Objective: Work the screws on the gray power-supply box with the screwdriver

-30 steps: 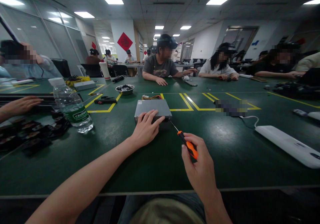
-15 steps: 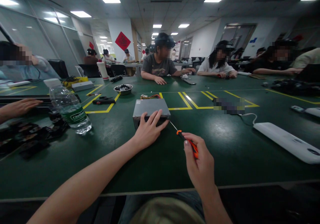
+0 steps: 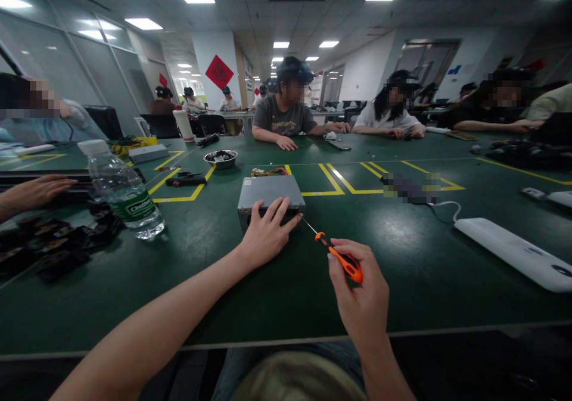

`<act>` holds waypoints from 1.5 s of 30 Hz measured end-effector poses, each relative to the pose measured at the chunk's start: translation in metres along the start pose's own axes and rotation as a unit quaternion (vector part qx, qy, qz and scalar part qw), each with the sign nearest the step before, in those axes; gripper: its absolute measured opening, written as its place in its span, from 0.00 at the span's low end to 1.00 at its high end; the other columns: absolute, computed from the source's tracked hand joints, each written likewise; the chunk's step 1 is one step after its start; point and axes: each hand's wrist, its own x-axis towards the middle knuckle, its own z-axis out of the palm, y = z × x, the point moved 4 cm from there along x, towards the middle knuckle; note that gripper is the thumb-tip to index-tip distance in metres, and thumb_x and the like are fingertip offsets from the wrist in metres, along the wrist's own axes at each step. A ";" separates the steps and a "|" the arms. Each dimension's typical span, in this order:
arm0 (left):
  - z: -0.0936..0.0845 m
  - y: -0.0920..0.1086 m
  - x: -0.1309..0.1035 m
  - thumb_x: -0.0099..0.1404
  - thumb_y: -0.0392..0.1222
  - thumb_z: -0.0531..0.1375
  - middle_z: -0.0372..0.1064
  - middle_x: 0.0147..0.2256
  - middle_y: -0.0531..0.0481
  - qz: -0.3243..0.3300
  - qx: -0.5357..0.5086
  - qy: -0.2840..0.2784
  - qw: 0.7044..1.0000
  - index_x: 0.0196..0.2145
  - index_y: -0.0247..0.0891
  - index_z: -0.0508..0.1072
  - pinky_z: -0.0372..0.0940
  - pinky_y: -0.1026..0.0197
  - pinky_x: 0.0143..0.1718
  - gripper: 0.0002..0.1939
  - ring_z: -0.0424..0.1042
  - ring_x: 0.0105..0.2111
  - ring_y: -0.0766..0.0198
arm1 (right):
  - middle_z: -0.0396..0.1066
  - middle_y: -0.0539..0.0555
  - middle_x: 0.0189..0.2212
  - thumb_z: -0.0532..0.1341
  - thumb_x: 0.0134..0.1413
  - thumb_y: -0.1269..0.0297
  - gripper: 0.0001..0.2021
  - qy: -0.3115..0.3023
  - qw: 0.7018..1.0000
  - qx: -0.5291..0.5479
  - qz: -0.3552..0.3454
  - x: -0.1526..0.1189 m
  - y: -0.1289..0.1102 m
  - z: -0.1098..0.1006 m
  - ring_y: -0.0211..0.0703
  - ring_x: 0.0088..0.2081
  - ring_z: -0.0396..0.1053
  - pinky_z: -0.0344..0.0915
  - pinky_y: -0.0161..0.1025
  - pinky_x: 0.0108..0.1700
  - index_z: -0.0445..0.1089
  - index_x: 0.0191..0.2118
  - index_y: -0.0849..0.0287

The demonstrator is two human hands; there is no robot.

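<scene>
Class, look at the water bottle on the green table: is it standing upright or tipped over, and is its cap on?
Upright, cap on: the water bottle stands on its base on the table, white cap uppermost.

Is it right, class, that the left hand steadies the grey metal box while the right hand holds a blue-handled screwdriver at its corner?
Not quite. In the head view the screwdriver in the right hand has an orange handle, not blue. The left hand does rest on the grey metal box.
</scene>
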 end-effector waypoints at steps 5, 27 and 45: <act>-0.001 -0.002 0.000 0.62 0.37 0.53 0.51 0.59 0.38 0.000 -0.011 0.004 1.000 0.55 0.46 0.61 0.47 0.37 0.53 0.23 0.50 0.59 0.47 | 0.67 0.53 0.39 0.56 0.53 0.70 0.06 0.032 0.999 0.011 -0.024 -0.002 -0.004 -0.006 0.41 0.41 0.67 0.65 0.41 0.42 0.63 0.38 0.56; 0.004 -0.034 -0.006 0.64 0.37 0.48 0.60 0.55 0.43 -0.068 -0.069 0.065 0.993 0.54 0.36 0.60 0.46 0.49 0.57 0.20 0.58 0.56 0.56 | 0.65 0.55 0.40 0.53 0.56 0.71 0.07 -0.061 0.995 -0.018 -0.077 -0.001 -0.018 0.022 0.43 0.43 0.66 0.67 0.43 0.44 0.62 0.41 0.56; 0.005 -0.033 -0.007 0.63 0.37 0.50 0.60 0.55 0.43 -0.065 -0.076 0.069 0.993 0.54 0.36 0.60 0.49 0.50 0.55 0.21 0.58 0.55 0.54 | 0.65 0.55 0.40 0.54 0.56 0.72 0.06 -0.063 0.995 -0.013 -0.077 -0.002 -0.017 0.024 0.41 0.43 0.65 0.66 0.41 0.43 0.62 0.40 0.57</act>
